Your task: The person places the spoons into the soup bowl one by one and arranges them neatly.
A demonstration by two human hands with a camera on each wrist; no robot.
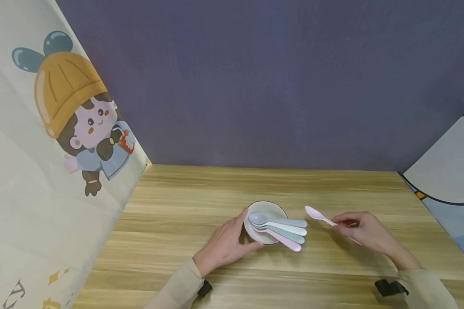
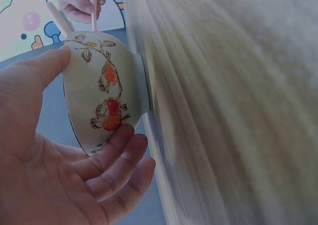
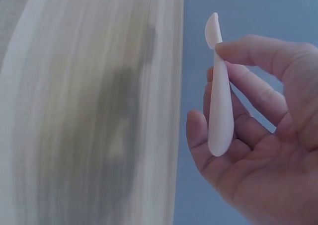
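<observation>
A small white bowl [image 1: 268, 239] stands on the wooden table, painted with orange fruit and brown twigs on its outside [image 2: 107, 86]. In it lies a fan of spoons, handles over the right rim: grey-blue [image 1: 288, 222], white [image 1: 294, 229], green [image 1: 291, 236] and pink [image 1: 288, 242]. My left hand [image 1: 226, 242] holds the bowl from the left, thumb and fingers spread round its side. To the right, my right hand [image 1: 367, 231] pinches another pink spoon [image 1: 315, 213] between thumb and fingers, above the table. Its bowl end points left toward the other spoons.
The wooden table [image 1: 193, 189] reaches back to a dark blue-grey partition [image 1: 255, 86]. A pale panel with a cartoon figure [image 1: 89, 111] borders the left side. Another printed panel [image 1: 444, 171] stands at the right. Black straps [image 1: 390, 287] show at the sleeves.
</observation>
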